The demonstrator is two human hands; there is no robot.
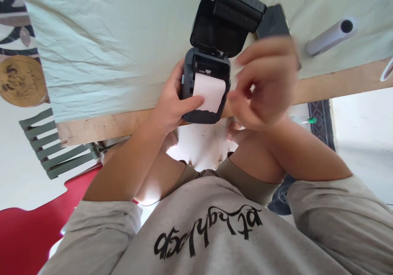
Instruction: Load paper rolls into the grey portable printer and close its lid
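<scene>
My left hand [176,98] grips a dark grey portable label printer [188,78] by its left side, above the table's front edge. The thumb rests on the white paper roll [211,92] inside. The printer's black lid [222,25] is swung up on its hinge, showing the dark roller and a small white knob. Just right of the printer, my right hand [265,84] is raised and blurred by motion. Its fingers are loosely curled, with the thumb apart from them, and I see nothing in it.
A dark phone [273,21] lies behind my right hand on the pale green tablecloth [107,41]. Further right is a white cylinder [328,39] with a dark end. A wooden edge [92,125] borders the table. At left are a green slatted rack [58,152] and a red chair [33,230].
</scene>
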